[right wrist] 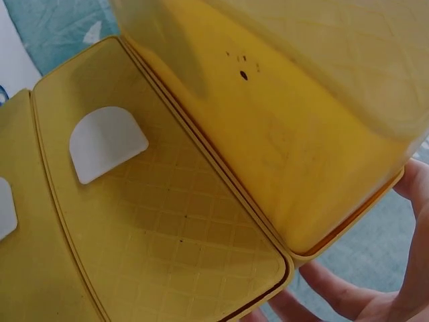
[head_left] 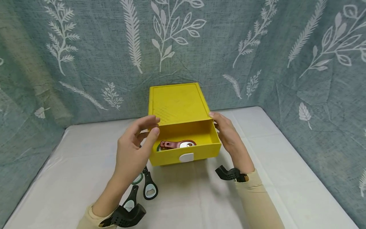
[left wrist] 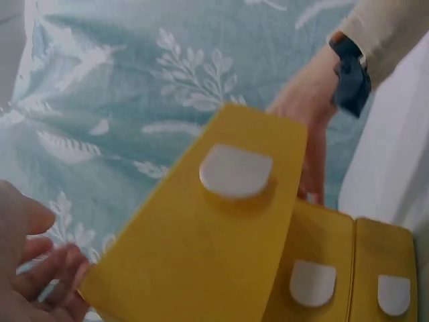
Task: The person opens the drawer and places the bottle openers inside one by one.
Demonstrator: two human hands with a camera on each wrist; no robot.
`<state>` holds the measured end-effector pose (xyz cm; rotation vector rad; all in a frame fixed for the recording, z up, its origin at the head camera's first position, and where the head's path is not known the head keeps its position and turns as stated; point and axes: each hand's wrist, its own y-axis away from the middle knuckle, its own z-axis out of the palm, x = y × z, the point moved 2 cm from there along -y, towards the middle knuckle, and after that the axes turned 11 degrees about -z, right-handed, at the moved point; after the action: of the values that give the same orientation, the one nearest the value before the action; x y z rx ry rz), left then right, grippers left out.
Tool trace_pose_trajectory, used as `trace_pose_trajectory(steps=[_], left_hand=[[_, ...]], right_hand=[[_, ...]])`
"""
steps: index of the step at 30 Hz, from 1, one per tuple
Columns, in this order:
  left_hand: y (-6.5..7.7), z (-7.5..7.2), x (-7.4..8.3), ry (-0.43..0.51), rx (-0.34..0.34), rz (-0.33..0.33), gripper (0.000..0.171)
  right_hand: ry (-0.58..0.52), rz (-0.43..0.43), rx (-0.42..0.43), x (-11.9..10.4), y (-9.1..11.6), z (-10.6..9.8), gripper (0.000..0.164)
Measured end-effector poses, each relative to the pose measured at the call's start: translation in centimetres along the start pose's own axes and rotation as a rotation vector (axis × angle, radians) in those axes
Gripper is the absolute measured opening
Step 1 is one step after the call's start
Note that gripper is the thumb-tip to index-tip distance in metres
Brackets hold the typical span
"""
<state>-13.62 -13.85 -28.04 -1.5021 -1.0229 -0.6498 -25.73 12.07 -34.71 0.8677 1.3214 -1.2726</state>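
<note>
A yellow drawer box (head_left: 178,103) stands on the table, its top drawer (head_left: 197,151) pulled out. Inside that drawer lies a dark red bottle opener (head_left: 174,145) with a pale oval plate, and a bit of something green shows beside it. My left hand (head_left: 134,148), thumb and fingers apart and loosely bent, is at the drawer's left side; whether its fingertips touch the edge is unclear. With thumb at the top corner and fingers along the right side, my right hand (head_left: 228,133) holds the box. Its fingers are partly hidden behind the box.
On the white table (head_left: 183,197), below the left hand, lie a black bottle opener (head_left: 150,187), another black one (head_left: 130,200) and a partly hidden green-rimmed one (head_left: 138,179). Lower drawers with white tabs (left wrist: 313,283) stay closed. A patterned cloth (head_left: 183,47) hangs behind.
</note>
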Motion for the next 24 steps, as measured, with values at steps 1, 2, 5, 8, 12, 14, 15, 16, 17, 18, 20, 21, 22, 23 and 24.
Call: trace_pose_trajectory(steps=[1, 2, 5, 8, 12, 14, 15, 16, 17, 18, 20, 21, 22, 23, 24], left_hand=[[0.4, 0.0, 0.3, 0.010, 0.017, 0.022, 0.030], [1.0, 0.1, 0.6, 0.018, 0.026, 0.039, 0.027], [2.6, 0.9, 0.9, 0.054, -0.010, 0.075, 0.024], [4.2, 2.2, 0.7, 0.066, -0.107, 0.047, 0.022], [5.5, 3.7, -0.3, 0.067, -0.199, -0.070, 0.021], [5.8, 4.2, -0.8, 0.064, -0.227, -0.147, 0.023], [5.8, 4.4, -1.0, 0.064, -0.240, -0.187, 0.024], [5.8, 4.5, -1.2, 0.060, -0.251, -0.228, 0.025], [5.8, 4.5, -1.3, 0.051, -0.260, -0.266, 0.025], [5.8, 4.6, -1.4, 0.041, -0.267, -0.305, 0.025], [5.8, 4.6, -1.6, 0.028, -0.269, -0.363, 0.024], [5.8, 4.5, -1.7, 0.019, -0.264, -0.383, 0.023], [5.8, 4.5, -1.8, 0.009, -0.256, -0.389, 0.022], [5.8, 4.4, -1.8, -0.003, -0.248, -0.391, 0.022], [5.8, 4.4, -1.8, -0.014, -0.240, -0.388, 0.022]], right_hand=[[0.000, 0.000, 0.001, 0.0, 0.0, 0.0, 0.050], [0.000, 0.000, 0.001, 0.1, 0.0, 0.1, 0.050], [-0.003, 0.001, 0.000, 0.1, 0.0, 0.1, 0.049], [-0.010, 0.005, 0.005, 0.1, 0.0, 0.1, 0.049], [-0.020, 0.009, -0.001, 0.0, 0.1, 0.1, 0.050], [-0.021, 0.009, -0.007, -0.1, 0.1, 0.0, 0.052], [-0.019, 0.007, -0.009, -0.1, 0.2, -0.1, 0.052], [-0.020, 0.005, -0.010, -0.1, 0.2, -0.1, 0.052], [-0.019, 0.004, -0.010, -0.1, 0.2, -0.2, 0.053], [-0.017, 0.004, -0.011, -0.1, 0.2, -0.2, 0.052], [-0.019, 0.003, -0.015, -0.1, 0.2, -0.2, 0.052], [-0.023, 0.004, -0.016, -0.1, 0.2, -0.1, 0.051], [-0.025, 0.006, -0.016, -0.1, 0.2, -0.1, 0.051], [-0.025, 0.008, -0.017, -0.1, 0.2, 0.0, 0.050], [-0.028, 0.009, -0.016, -0.1, 0.2, 0.0, 0.050]])
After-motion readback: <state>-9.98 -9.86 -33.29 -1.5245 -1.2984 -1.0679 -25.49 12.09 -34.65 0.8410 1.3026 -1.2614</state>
